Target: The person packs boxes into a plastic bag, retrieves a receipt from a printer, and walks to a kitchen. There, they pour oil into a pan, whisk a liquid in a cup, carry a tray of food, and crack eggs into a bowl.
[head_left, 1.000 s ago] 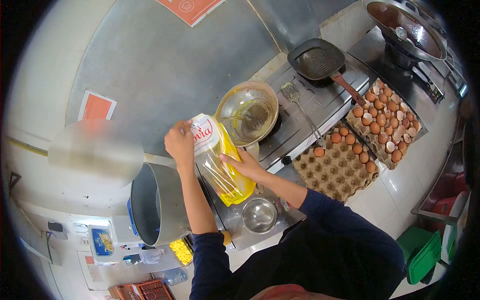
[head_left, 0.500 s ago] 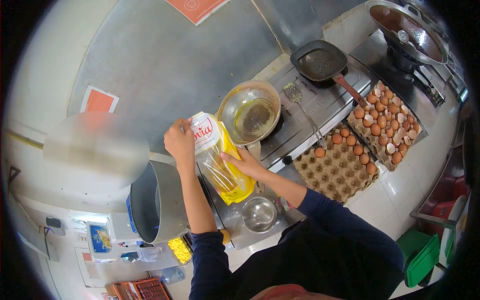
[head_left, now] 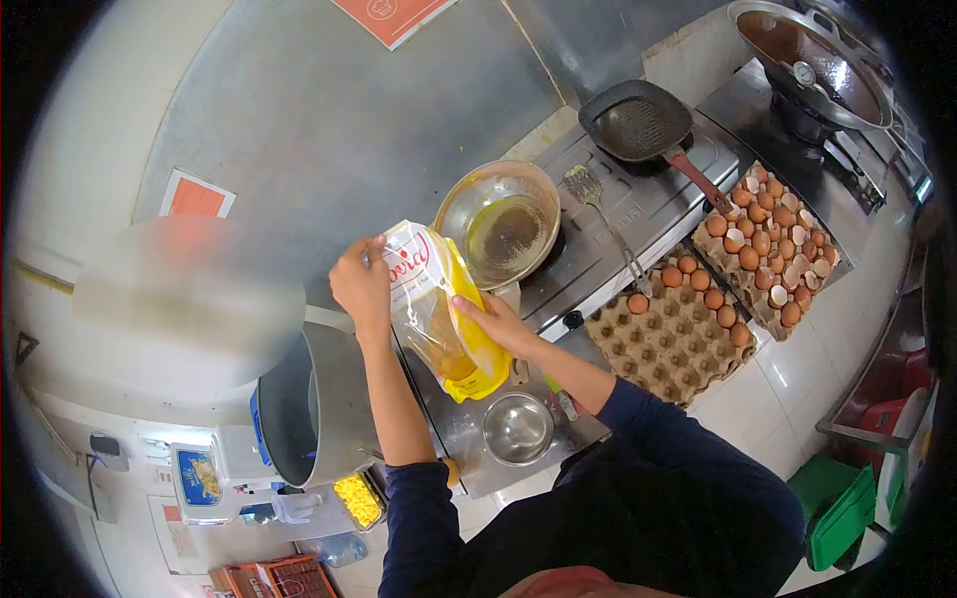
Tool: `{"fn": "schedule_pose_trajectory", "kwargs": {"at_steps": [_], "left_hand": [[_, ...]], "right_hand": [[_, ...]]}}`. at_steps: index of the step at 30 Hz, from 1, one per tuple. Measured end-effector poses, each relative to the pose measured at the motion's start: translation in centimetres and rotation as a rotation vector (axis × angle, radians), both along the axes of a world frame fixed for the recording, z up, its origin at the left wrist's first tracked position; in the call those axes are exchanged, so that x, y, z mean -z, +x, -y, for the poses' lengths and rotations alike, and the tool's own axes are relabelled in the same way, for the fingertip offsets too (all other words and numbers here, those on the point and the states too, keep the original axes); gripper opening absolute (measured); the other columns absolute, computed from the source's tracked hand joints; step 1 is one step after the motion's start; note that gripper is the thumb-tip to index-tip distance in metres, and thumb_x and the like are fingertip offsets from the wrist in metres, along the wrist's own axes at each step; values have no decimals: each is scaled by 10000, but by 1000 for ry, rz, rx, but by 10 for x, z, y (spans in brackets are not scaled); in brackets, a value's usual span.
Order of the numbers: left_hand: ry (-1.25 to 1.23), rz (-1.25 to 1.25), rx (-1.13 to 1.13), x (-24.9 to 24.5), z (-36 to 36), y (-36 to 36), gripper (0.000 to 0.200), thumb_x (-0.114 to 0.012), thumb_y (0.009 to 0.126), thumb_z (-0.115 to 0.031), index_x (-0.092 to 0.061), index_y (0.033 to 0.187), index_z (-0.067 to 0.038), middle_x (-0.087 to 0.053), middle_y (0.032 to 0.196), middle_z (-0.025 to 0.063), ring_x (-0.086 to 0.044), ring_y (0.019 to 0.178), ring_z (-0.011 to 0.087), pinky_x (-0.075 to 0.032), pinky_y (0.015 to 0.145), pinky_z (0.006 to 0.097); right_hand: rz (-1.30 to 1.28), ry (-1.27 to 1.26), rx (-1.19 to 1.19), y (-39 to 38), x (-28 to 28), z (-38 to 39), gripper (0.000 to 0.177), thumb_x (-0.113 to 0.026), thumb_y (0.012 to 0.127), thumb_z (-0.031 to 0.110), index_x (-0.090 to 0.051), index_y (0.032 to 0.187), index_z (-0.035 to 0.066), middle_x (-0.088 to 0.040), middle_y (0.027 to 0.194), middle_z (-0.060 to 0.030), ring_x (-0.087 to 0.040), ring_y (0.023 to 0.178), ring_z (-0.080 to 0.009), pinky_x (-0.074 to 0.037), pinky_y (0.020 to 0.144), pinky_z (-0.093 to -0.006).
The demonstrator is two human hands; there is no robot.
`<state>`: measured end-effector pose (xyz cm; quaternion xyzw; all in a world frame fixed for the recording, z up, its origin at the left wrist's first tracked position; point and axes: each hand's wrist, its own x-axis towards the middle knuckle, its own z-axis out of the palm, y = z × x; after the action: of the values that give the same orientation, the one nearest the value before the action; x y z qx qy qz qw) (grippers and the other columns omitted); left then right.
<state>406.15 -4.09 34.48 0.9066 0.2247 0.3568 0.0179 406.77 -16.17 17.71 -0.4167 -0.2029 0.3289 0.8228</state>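
The thin stream seen earlier between the cooking-oil pouch point(head_left: 434, 334) and the frying pan point(head_left: 539, 202) is no longer visible, which suggests that the pouring has paused, with liquid pooled in the pan. The hands are apart, the left hand point(head_left: 361, 286) pinching the pouch's upper corner and the right hand point(head_left: 498, 325) gripping its side, so the pouch is held up just beside the pan, on the person's side. Compared with the earlier frame, the right thumb sits slightly higher and the pouch's bottom end has risen a little.
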Motion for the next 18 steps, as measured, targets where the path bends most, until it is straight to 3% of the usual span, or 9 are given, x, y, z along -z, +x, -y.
{"fn": "schedule_pose_trajectory", "kwargs": {"at_steps": [3,11,18], "left_hand": [[-34,104,17,-5,-2,-5,212,-644,797,-280,-704,827,-78,-632,680,178,-609,629,357,-467,591,406],[63,-190,-39,12,-9,21,202,-628,796,-276,-702,813,-89,-642,717,180,-633,691,364,-493,607,443],[2,-148,-34,13,-5,17,190,-627,794,-261,-698,812,-86,-640,715,183,-629,696,372,-491,619,433]], "right_hand": [[-14,-53,-80,2,0,4,615,-510,877,528,-538,1177,-9,-601,1053,-110,-566,959,-162,-454,833,-304],[-238,-88,-93,-14,15,-7,679,-483,872,573,-572,1096,-62,-615,998,-126,-586,897,-170,-466,784,-303],[-214,-112,-74,-6,20,-3,656,-491,870,574,-595,1050,-49,-622,937,-110,-590,842,-167,-468,757,-293]]}}
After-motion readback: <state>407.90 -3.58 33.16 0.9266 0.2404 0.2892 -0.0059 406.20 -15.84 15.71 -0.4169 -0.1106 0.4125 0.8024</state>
